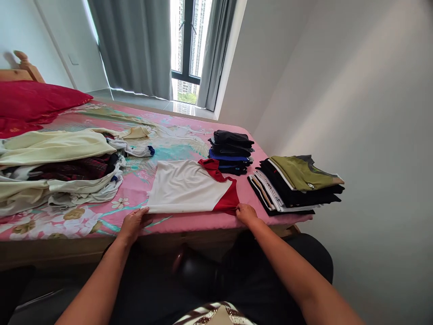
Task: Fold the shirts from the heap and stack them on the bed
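A white shirt [184, 187] with red shoulder and collar lies on the bed, its near edge folded into a straight line. At the hem's near corner, my left hand [133, 222] pinches the cloth between thumb and fingers. My right hand [246, 214] grips the red sleeve end at the opposite near corner. Just right of the shirt is a stack of folded clothes [277, 189] with an olive shirt [302, 174] on top. Behind the red collar stands a smaller stack of dark folded clothes [232, 151].
A loose heap of clothes [61, 149], cream, white and dark plaid, covers the bed's left side. The floral pink sheet [135, 180] lies under everything. A red pillow [37, 101] rests at the far left. A wall [338, 99] borders the right side.
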Available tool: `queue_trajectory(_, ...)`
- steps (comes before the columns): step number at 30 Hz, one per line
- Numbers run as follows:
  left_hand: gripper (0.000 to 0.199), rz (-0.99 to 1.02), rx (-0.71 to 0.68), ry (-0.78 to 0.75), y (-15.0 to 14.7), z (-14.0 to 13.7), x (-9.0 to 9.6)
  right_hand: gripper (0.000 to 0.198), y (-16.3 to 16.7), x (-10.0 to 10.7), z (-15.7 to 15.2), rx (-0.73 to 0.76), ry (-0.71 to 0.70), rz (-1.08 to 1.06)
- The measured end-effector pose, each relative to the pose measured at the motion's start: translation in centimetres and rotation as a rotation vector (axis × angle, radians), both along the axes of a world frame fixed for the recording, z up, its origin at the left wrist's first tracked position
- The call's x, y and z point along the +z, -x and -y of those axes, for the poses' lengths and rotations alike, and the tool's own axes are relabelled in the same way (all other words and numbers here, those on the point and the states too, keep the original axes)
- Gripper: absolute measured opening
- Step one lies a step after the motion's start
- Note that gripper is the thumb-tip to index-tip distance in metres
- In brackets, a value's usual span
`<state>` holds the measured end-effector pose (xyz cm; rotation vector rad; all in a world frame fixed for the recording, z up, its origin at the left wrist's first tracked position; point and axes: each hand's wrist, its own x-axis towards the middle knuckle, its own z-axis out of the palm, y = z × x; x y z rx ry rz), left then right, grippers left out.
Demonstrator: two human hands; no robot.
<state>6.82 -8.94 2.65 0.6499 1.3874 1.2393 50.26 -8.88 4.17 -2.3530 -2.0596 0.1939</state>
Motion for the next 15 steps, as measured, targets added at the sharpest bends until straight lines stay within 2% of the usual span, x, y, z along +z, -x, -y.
queue_trajectory(7,0.023,-0.071,-0.044,-0.004,-0.1,0.5,1.0,0.018,0.9,0.6,-0.2,0.015,-0.045,-0.073)
queue_trajectory(10,0.025,-0.07,-0.056,0.006,0.1,0.7,1.4,0.025,0.2,0.7,1.1,0.046,-0.127,-0.144)
queue_trajectory(12,0.024,-0.04,-0.062,0.003,0.3,0.8,1.3,0.036,-1.0,-0.2,2.6,-0.011,-0.316,-0.27)
queue_trajectory(15,0.021,0.005,-0.088,0.011,0.7,1.2,0.8,0.037,-3.2,-3.4,5.6,-0.166,-0.659,-0.514)
